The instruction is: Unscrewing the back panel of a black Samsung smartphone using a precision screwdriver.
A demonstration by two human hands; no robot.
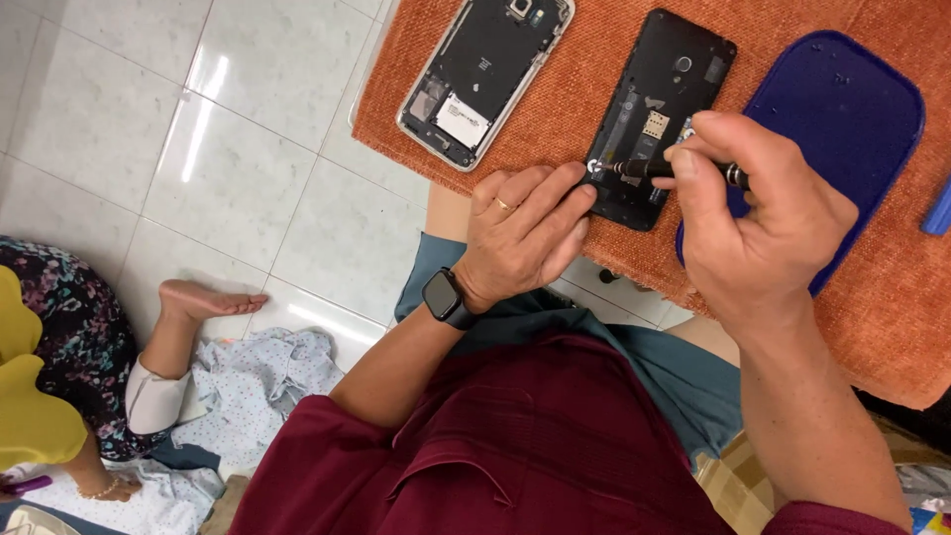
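Right hand (753, 213) pinches a slim screwdriver (674, 170), shaft lying left-right, tip at the near-left corner of the open black phone (659, 109). Left hand (525, 238) closer, fingertips pressed on that corner. Phone's long axis runs near-far on the orange surface (594, 89).

A white rectangular label (463, 120) sits inside the silver-framed opened phone (485, 74).

A black phone (662, 109) with its back cover off lies face down on the orange cloth, its inner parts showing. A thin dark screwdriver (674, 170) lies nearly level across its lower end, tip touching the bottom left corner.
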